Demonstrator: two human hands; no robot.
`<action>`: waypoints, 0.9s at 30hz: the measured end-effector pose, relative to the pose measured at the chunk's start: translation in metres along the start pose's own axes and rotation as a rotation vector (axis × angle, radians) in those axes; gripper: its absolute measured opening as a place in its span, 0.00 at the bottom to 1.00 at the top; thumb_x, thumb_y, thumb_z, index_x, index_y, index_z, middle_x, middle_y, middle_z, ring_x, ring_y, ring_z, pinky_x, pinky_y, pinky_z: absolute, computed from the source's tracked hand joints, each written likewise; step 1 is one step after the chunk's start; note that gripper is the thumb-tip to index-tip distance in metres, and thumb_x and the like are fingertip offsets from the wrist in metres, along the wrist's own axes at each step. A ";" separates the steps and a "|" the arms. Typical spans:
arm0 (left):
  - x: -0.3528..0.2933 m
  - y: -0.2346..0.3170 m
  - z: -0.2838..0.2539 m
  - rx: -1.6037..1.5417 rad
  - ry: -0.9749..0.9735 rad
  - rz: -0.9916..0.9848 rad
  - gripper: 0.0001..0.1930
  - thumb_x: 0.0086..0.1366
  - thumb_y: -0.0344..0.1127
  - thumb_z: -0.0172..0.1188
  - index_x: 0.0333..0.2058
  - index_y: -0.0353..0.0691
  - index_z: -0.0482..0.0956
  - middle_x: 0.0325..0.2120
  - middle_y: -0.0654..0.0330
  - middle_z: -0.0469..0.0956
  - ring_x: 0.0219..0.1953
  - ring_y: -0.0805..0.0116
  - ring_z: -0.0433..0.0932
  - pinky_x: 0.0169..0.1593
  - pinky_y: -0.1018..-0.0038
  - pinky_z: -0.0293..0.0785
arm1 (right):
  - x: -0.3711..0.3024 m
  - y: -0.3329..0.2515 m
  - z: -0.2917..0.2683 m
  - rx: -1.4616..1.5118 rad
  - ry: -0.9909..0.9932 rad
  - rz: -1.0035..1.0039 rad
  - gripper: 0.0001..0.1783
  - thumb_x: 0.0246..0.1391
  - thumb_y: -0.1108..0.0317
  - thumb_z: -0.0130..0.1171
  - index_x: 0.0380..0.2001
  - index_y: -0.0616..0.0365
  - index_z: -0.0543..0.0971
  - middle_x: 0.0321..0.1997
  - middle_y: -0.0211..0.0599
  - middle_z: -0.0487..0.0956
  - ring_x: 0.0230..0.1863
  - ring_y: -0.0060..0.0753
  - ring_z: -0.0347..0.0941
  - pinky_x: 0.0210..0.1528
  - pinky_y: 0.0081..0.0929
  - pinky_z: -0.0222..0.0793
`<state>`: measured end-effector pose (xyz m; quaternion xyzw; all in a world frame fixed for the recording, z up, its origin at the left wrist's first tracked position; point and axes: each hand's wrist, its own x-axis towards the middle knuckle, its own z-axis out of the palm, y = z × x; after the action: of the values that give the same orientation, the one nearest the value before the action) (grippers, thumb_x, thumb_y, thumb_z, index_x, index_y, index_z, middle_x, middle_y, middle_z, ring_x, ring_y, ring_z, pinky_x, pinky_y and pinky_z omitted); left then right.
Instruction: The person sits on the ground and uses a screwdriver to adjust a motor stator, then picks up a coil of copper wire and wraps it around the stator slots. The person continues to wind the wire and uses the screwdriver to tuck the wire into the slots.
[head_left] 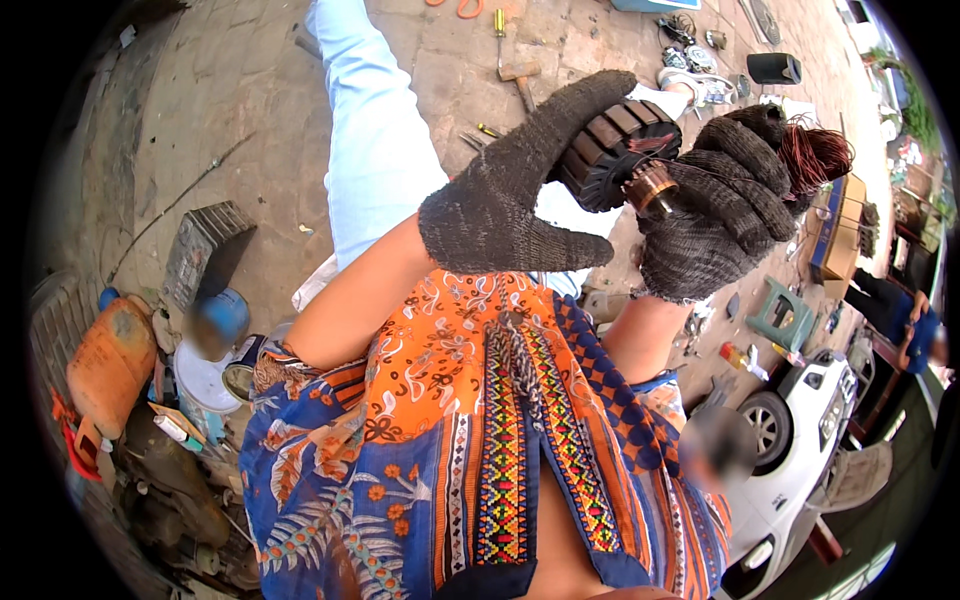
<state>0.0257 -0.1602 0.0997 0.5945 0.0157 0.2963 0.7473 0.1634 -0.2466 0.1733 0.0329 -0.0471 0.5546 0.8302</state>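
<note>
Both my hands wear dark knitted gloves and are raised in front of my lap. A motor armature (607, 155), with dark metal segments and a copper-coloured commutator (650, 188), sits between them. My left hand (520, 185) curves round the armature's left and far side, its thumb spread apart from it; the fingertips behind are hidden. My right hand (725, 200) is closed in a fist close against the commutator end. A tangle of thin copper wire (822, 155) sticks out of that fist on its far right side.
A mallet (520, 74) and a yellow-handled screwdriver (499, 22) lie on the brick ground ahead. Motor parts (690, 55) are scattered at upper right. A green stool (780, 313), a cardboard box (840, 235) and a white car (800, 430) stand right; an orange container (112, 365) stands left.
</note>
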 end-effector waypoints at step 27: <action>0.006 0.035 0.026 -0.709 0.190 -0.554 0.37 0.47 0.27 0.71 0.55 0.33 0.63 0.45 0.55 0.75 0.46 0.66 0.76 0.48 0.70 0.76 | -0.015 -0.020 -0.003 -1.002 0.379 -0.350 0.30 0.54 0.52 0.58 0.52 0.63 0.67 0.39 0.45 0.75 0.35 0.39 0.74 0.34 0.32 0.77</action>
<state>0.0253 -0.1757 0.1409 0.2456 0.1401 0.1254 0.9509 0.1766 -0.2682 0.1682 -0.4584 -0.1488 0.3144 0.8179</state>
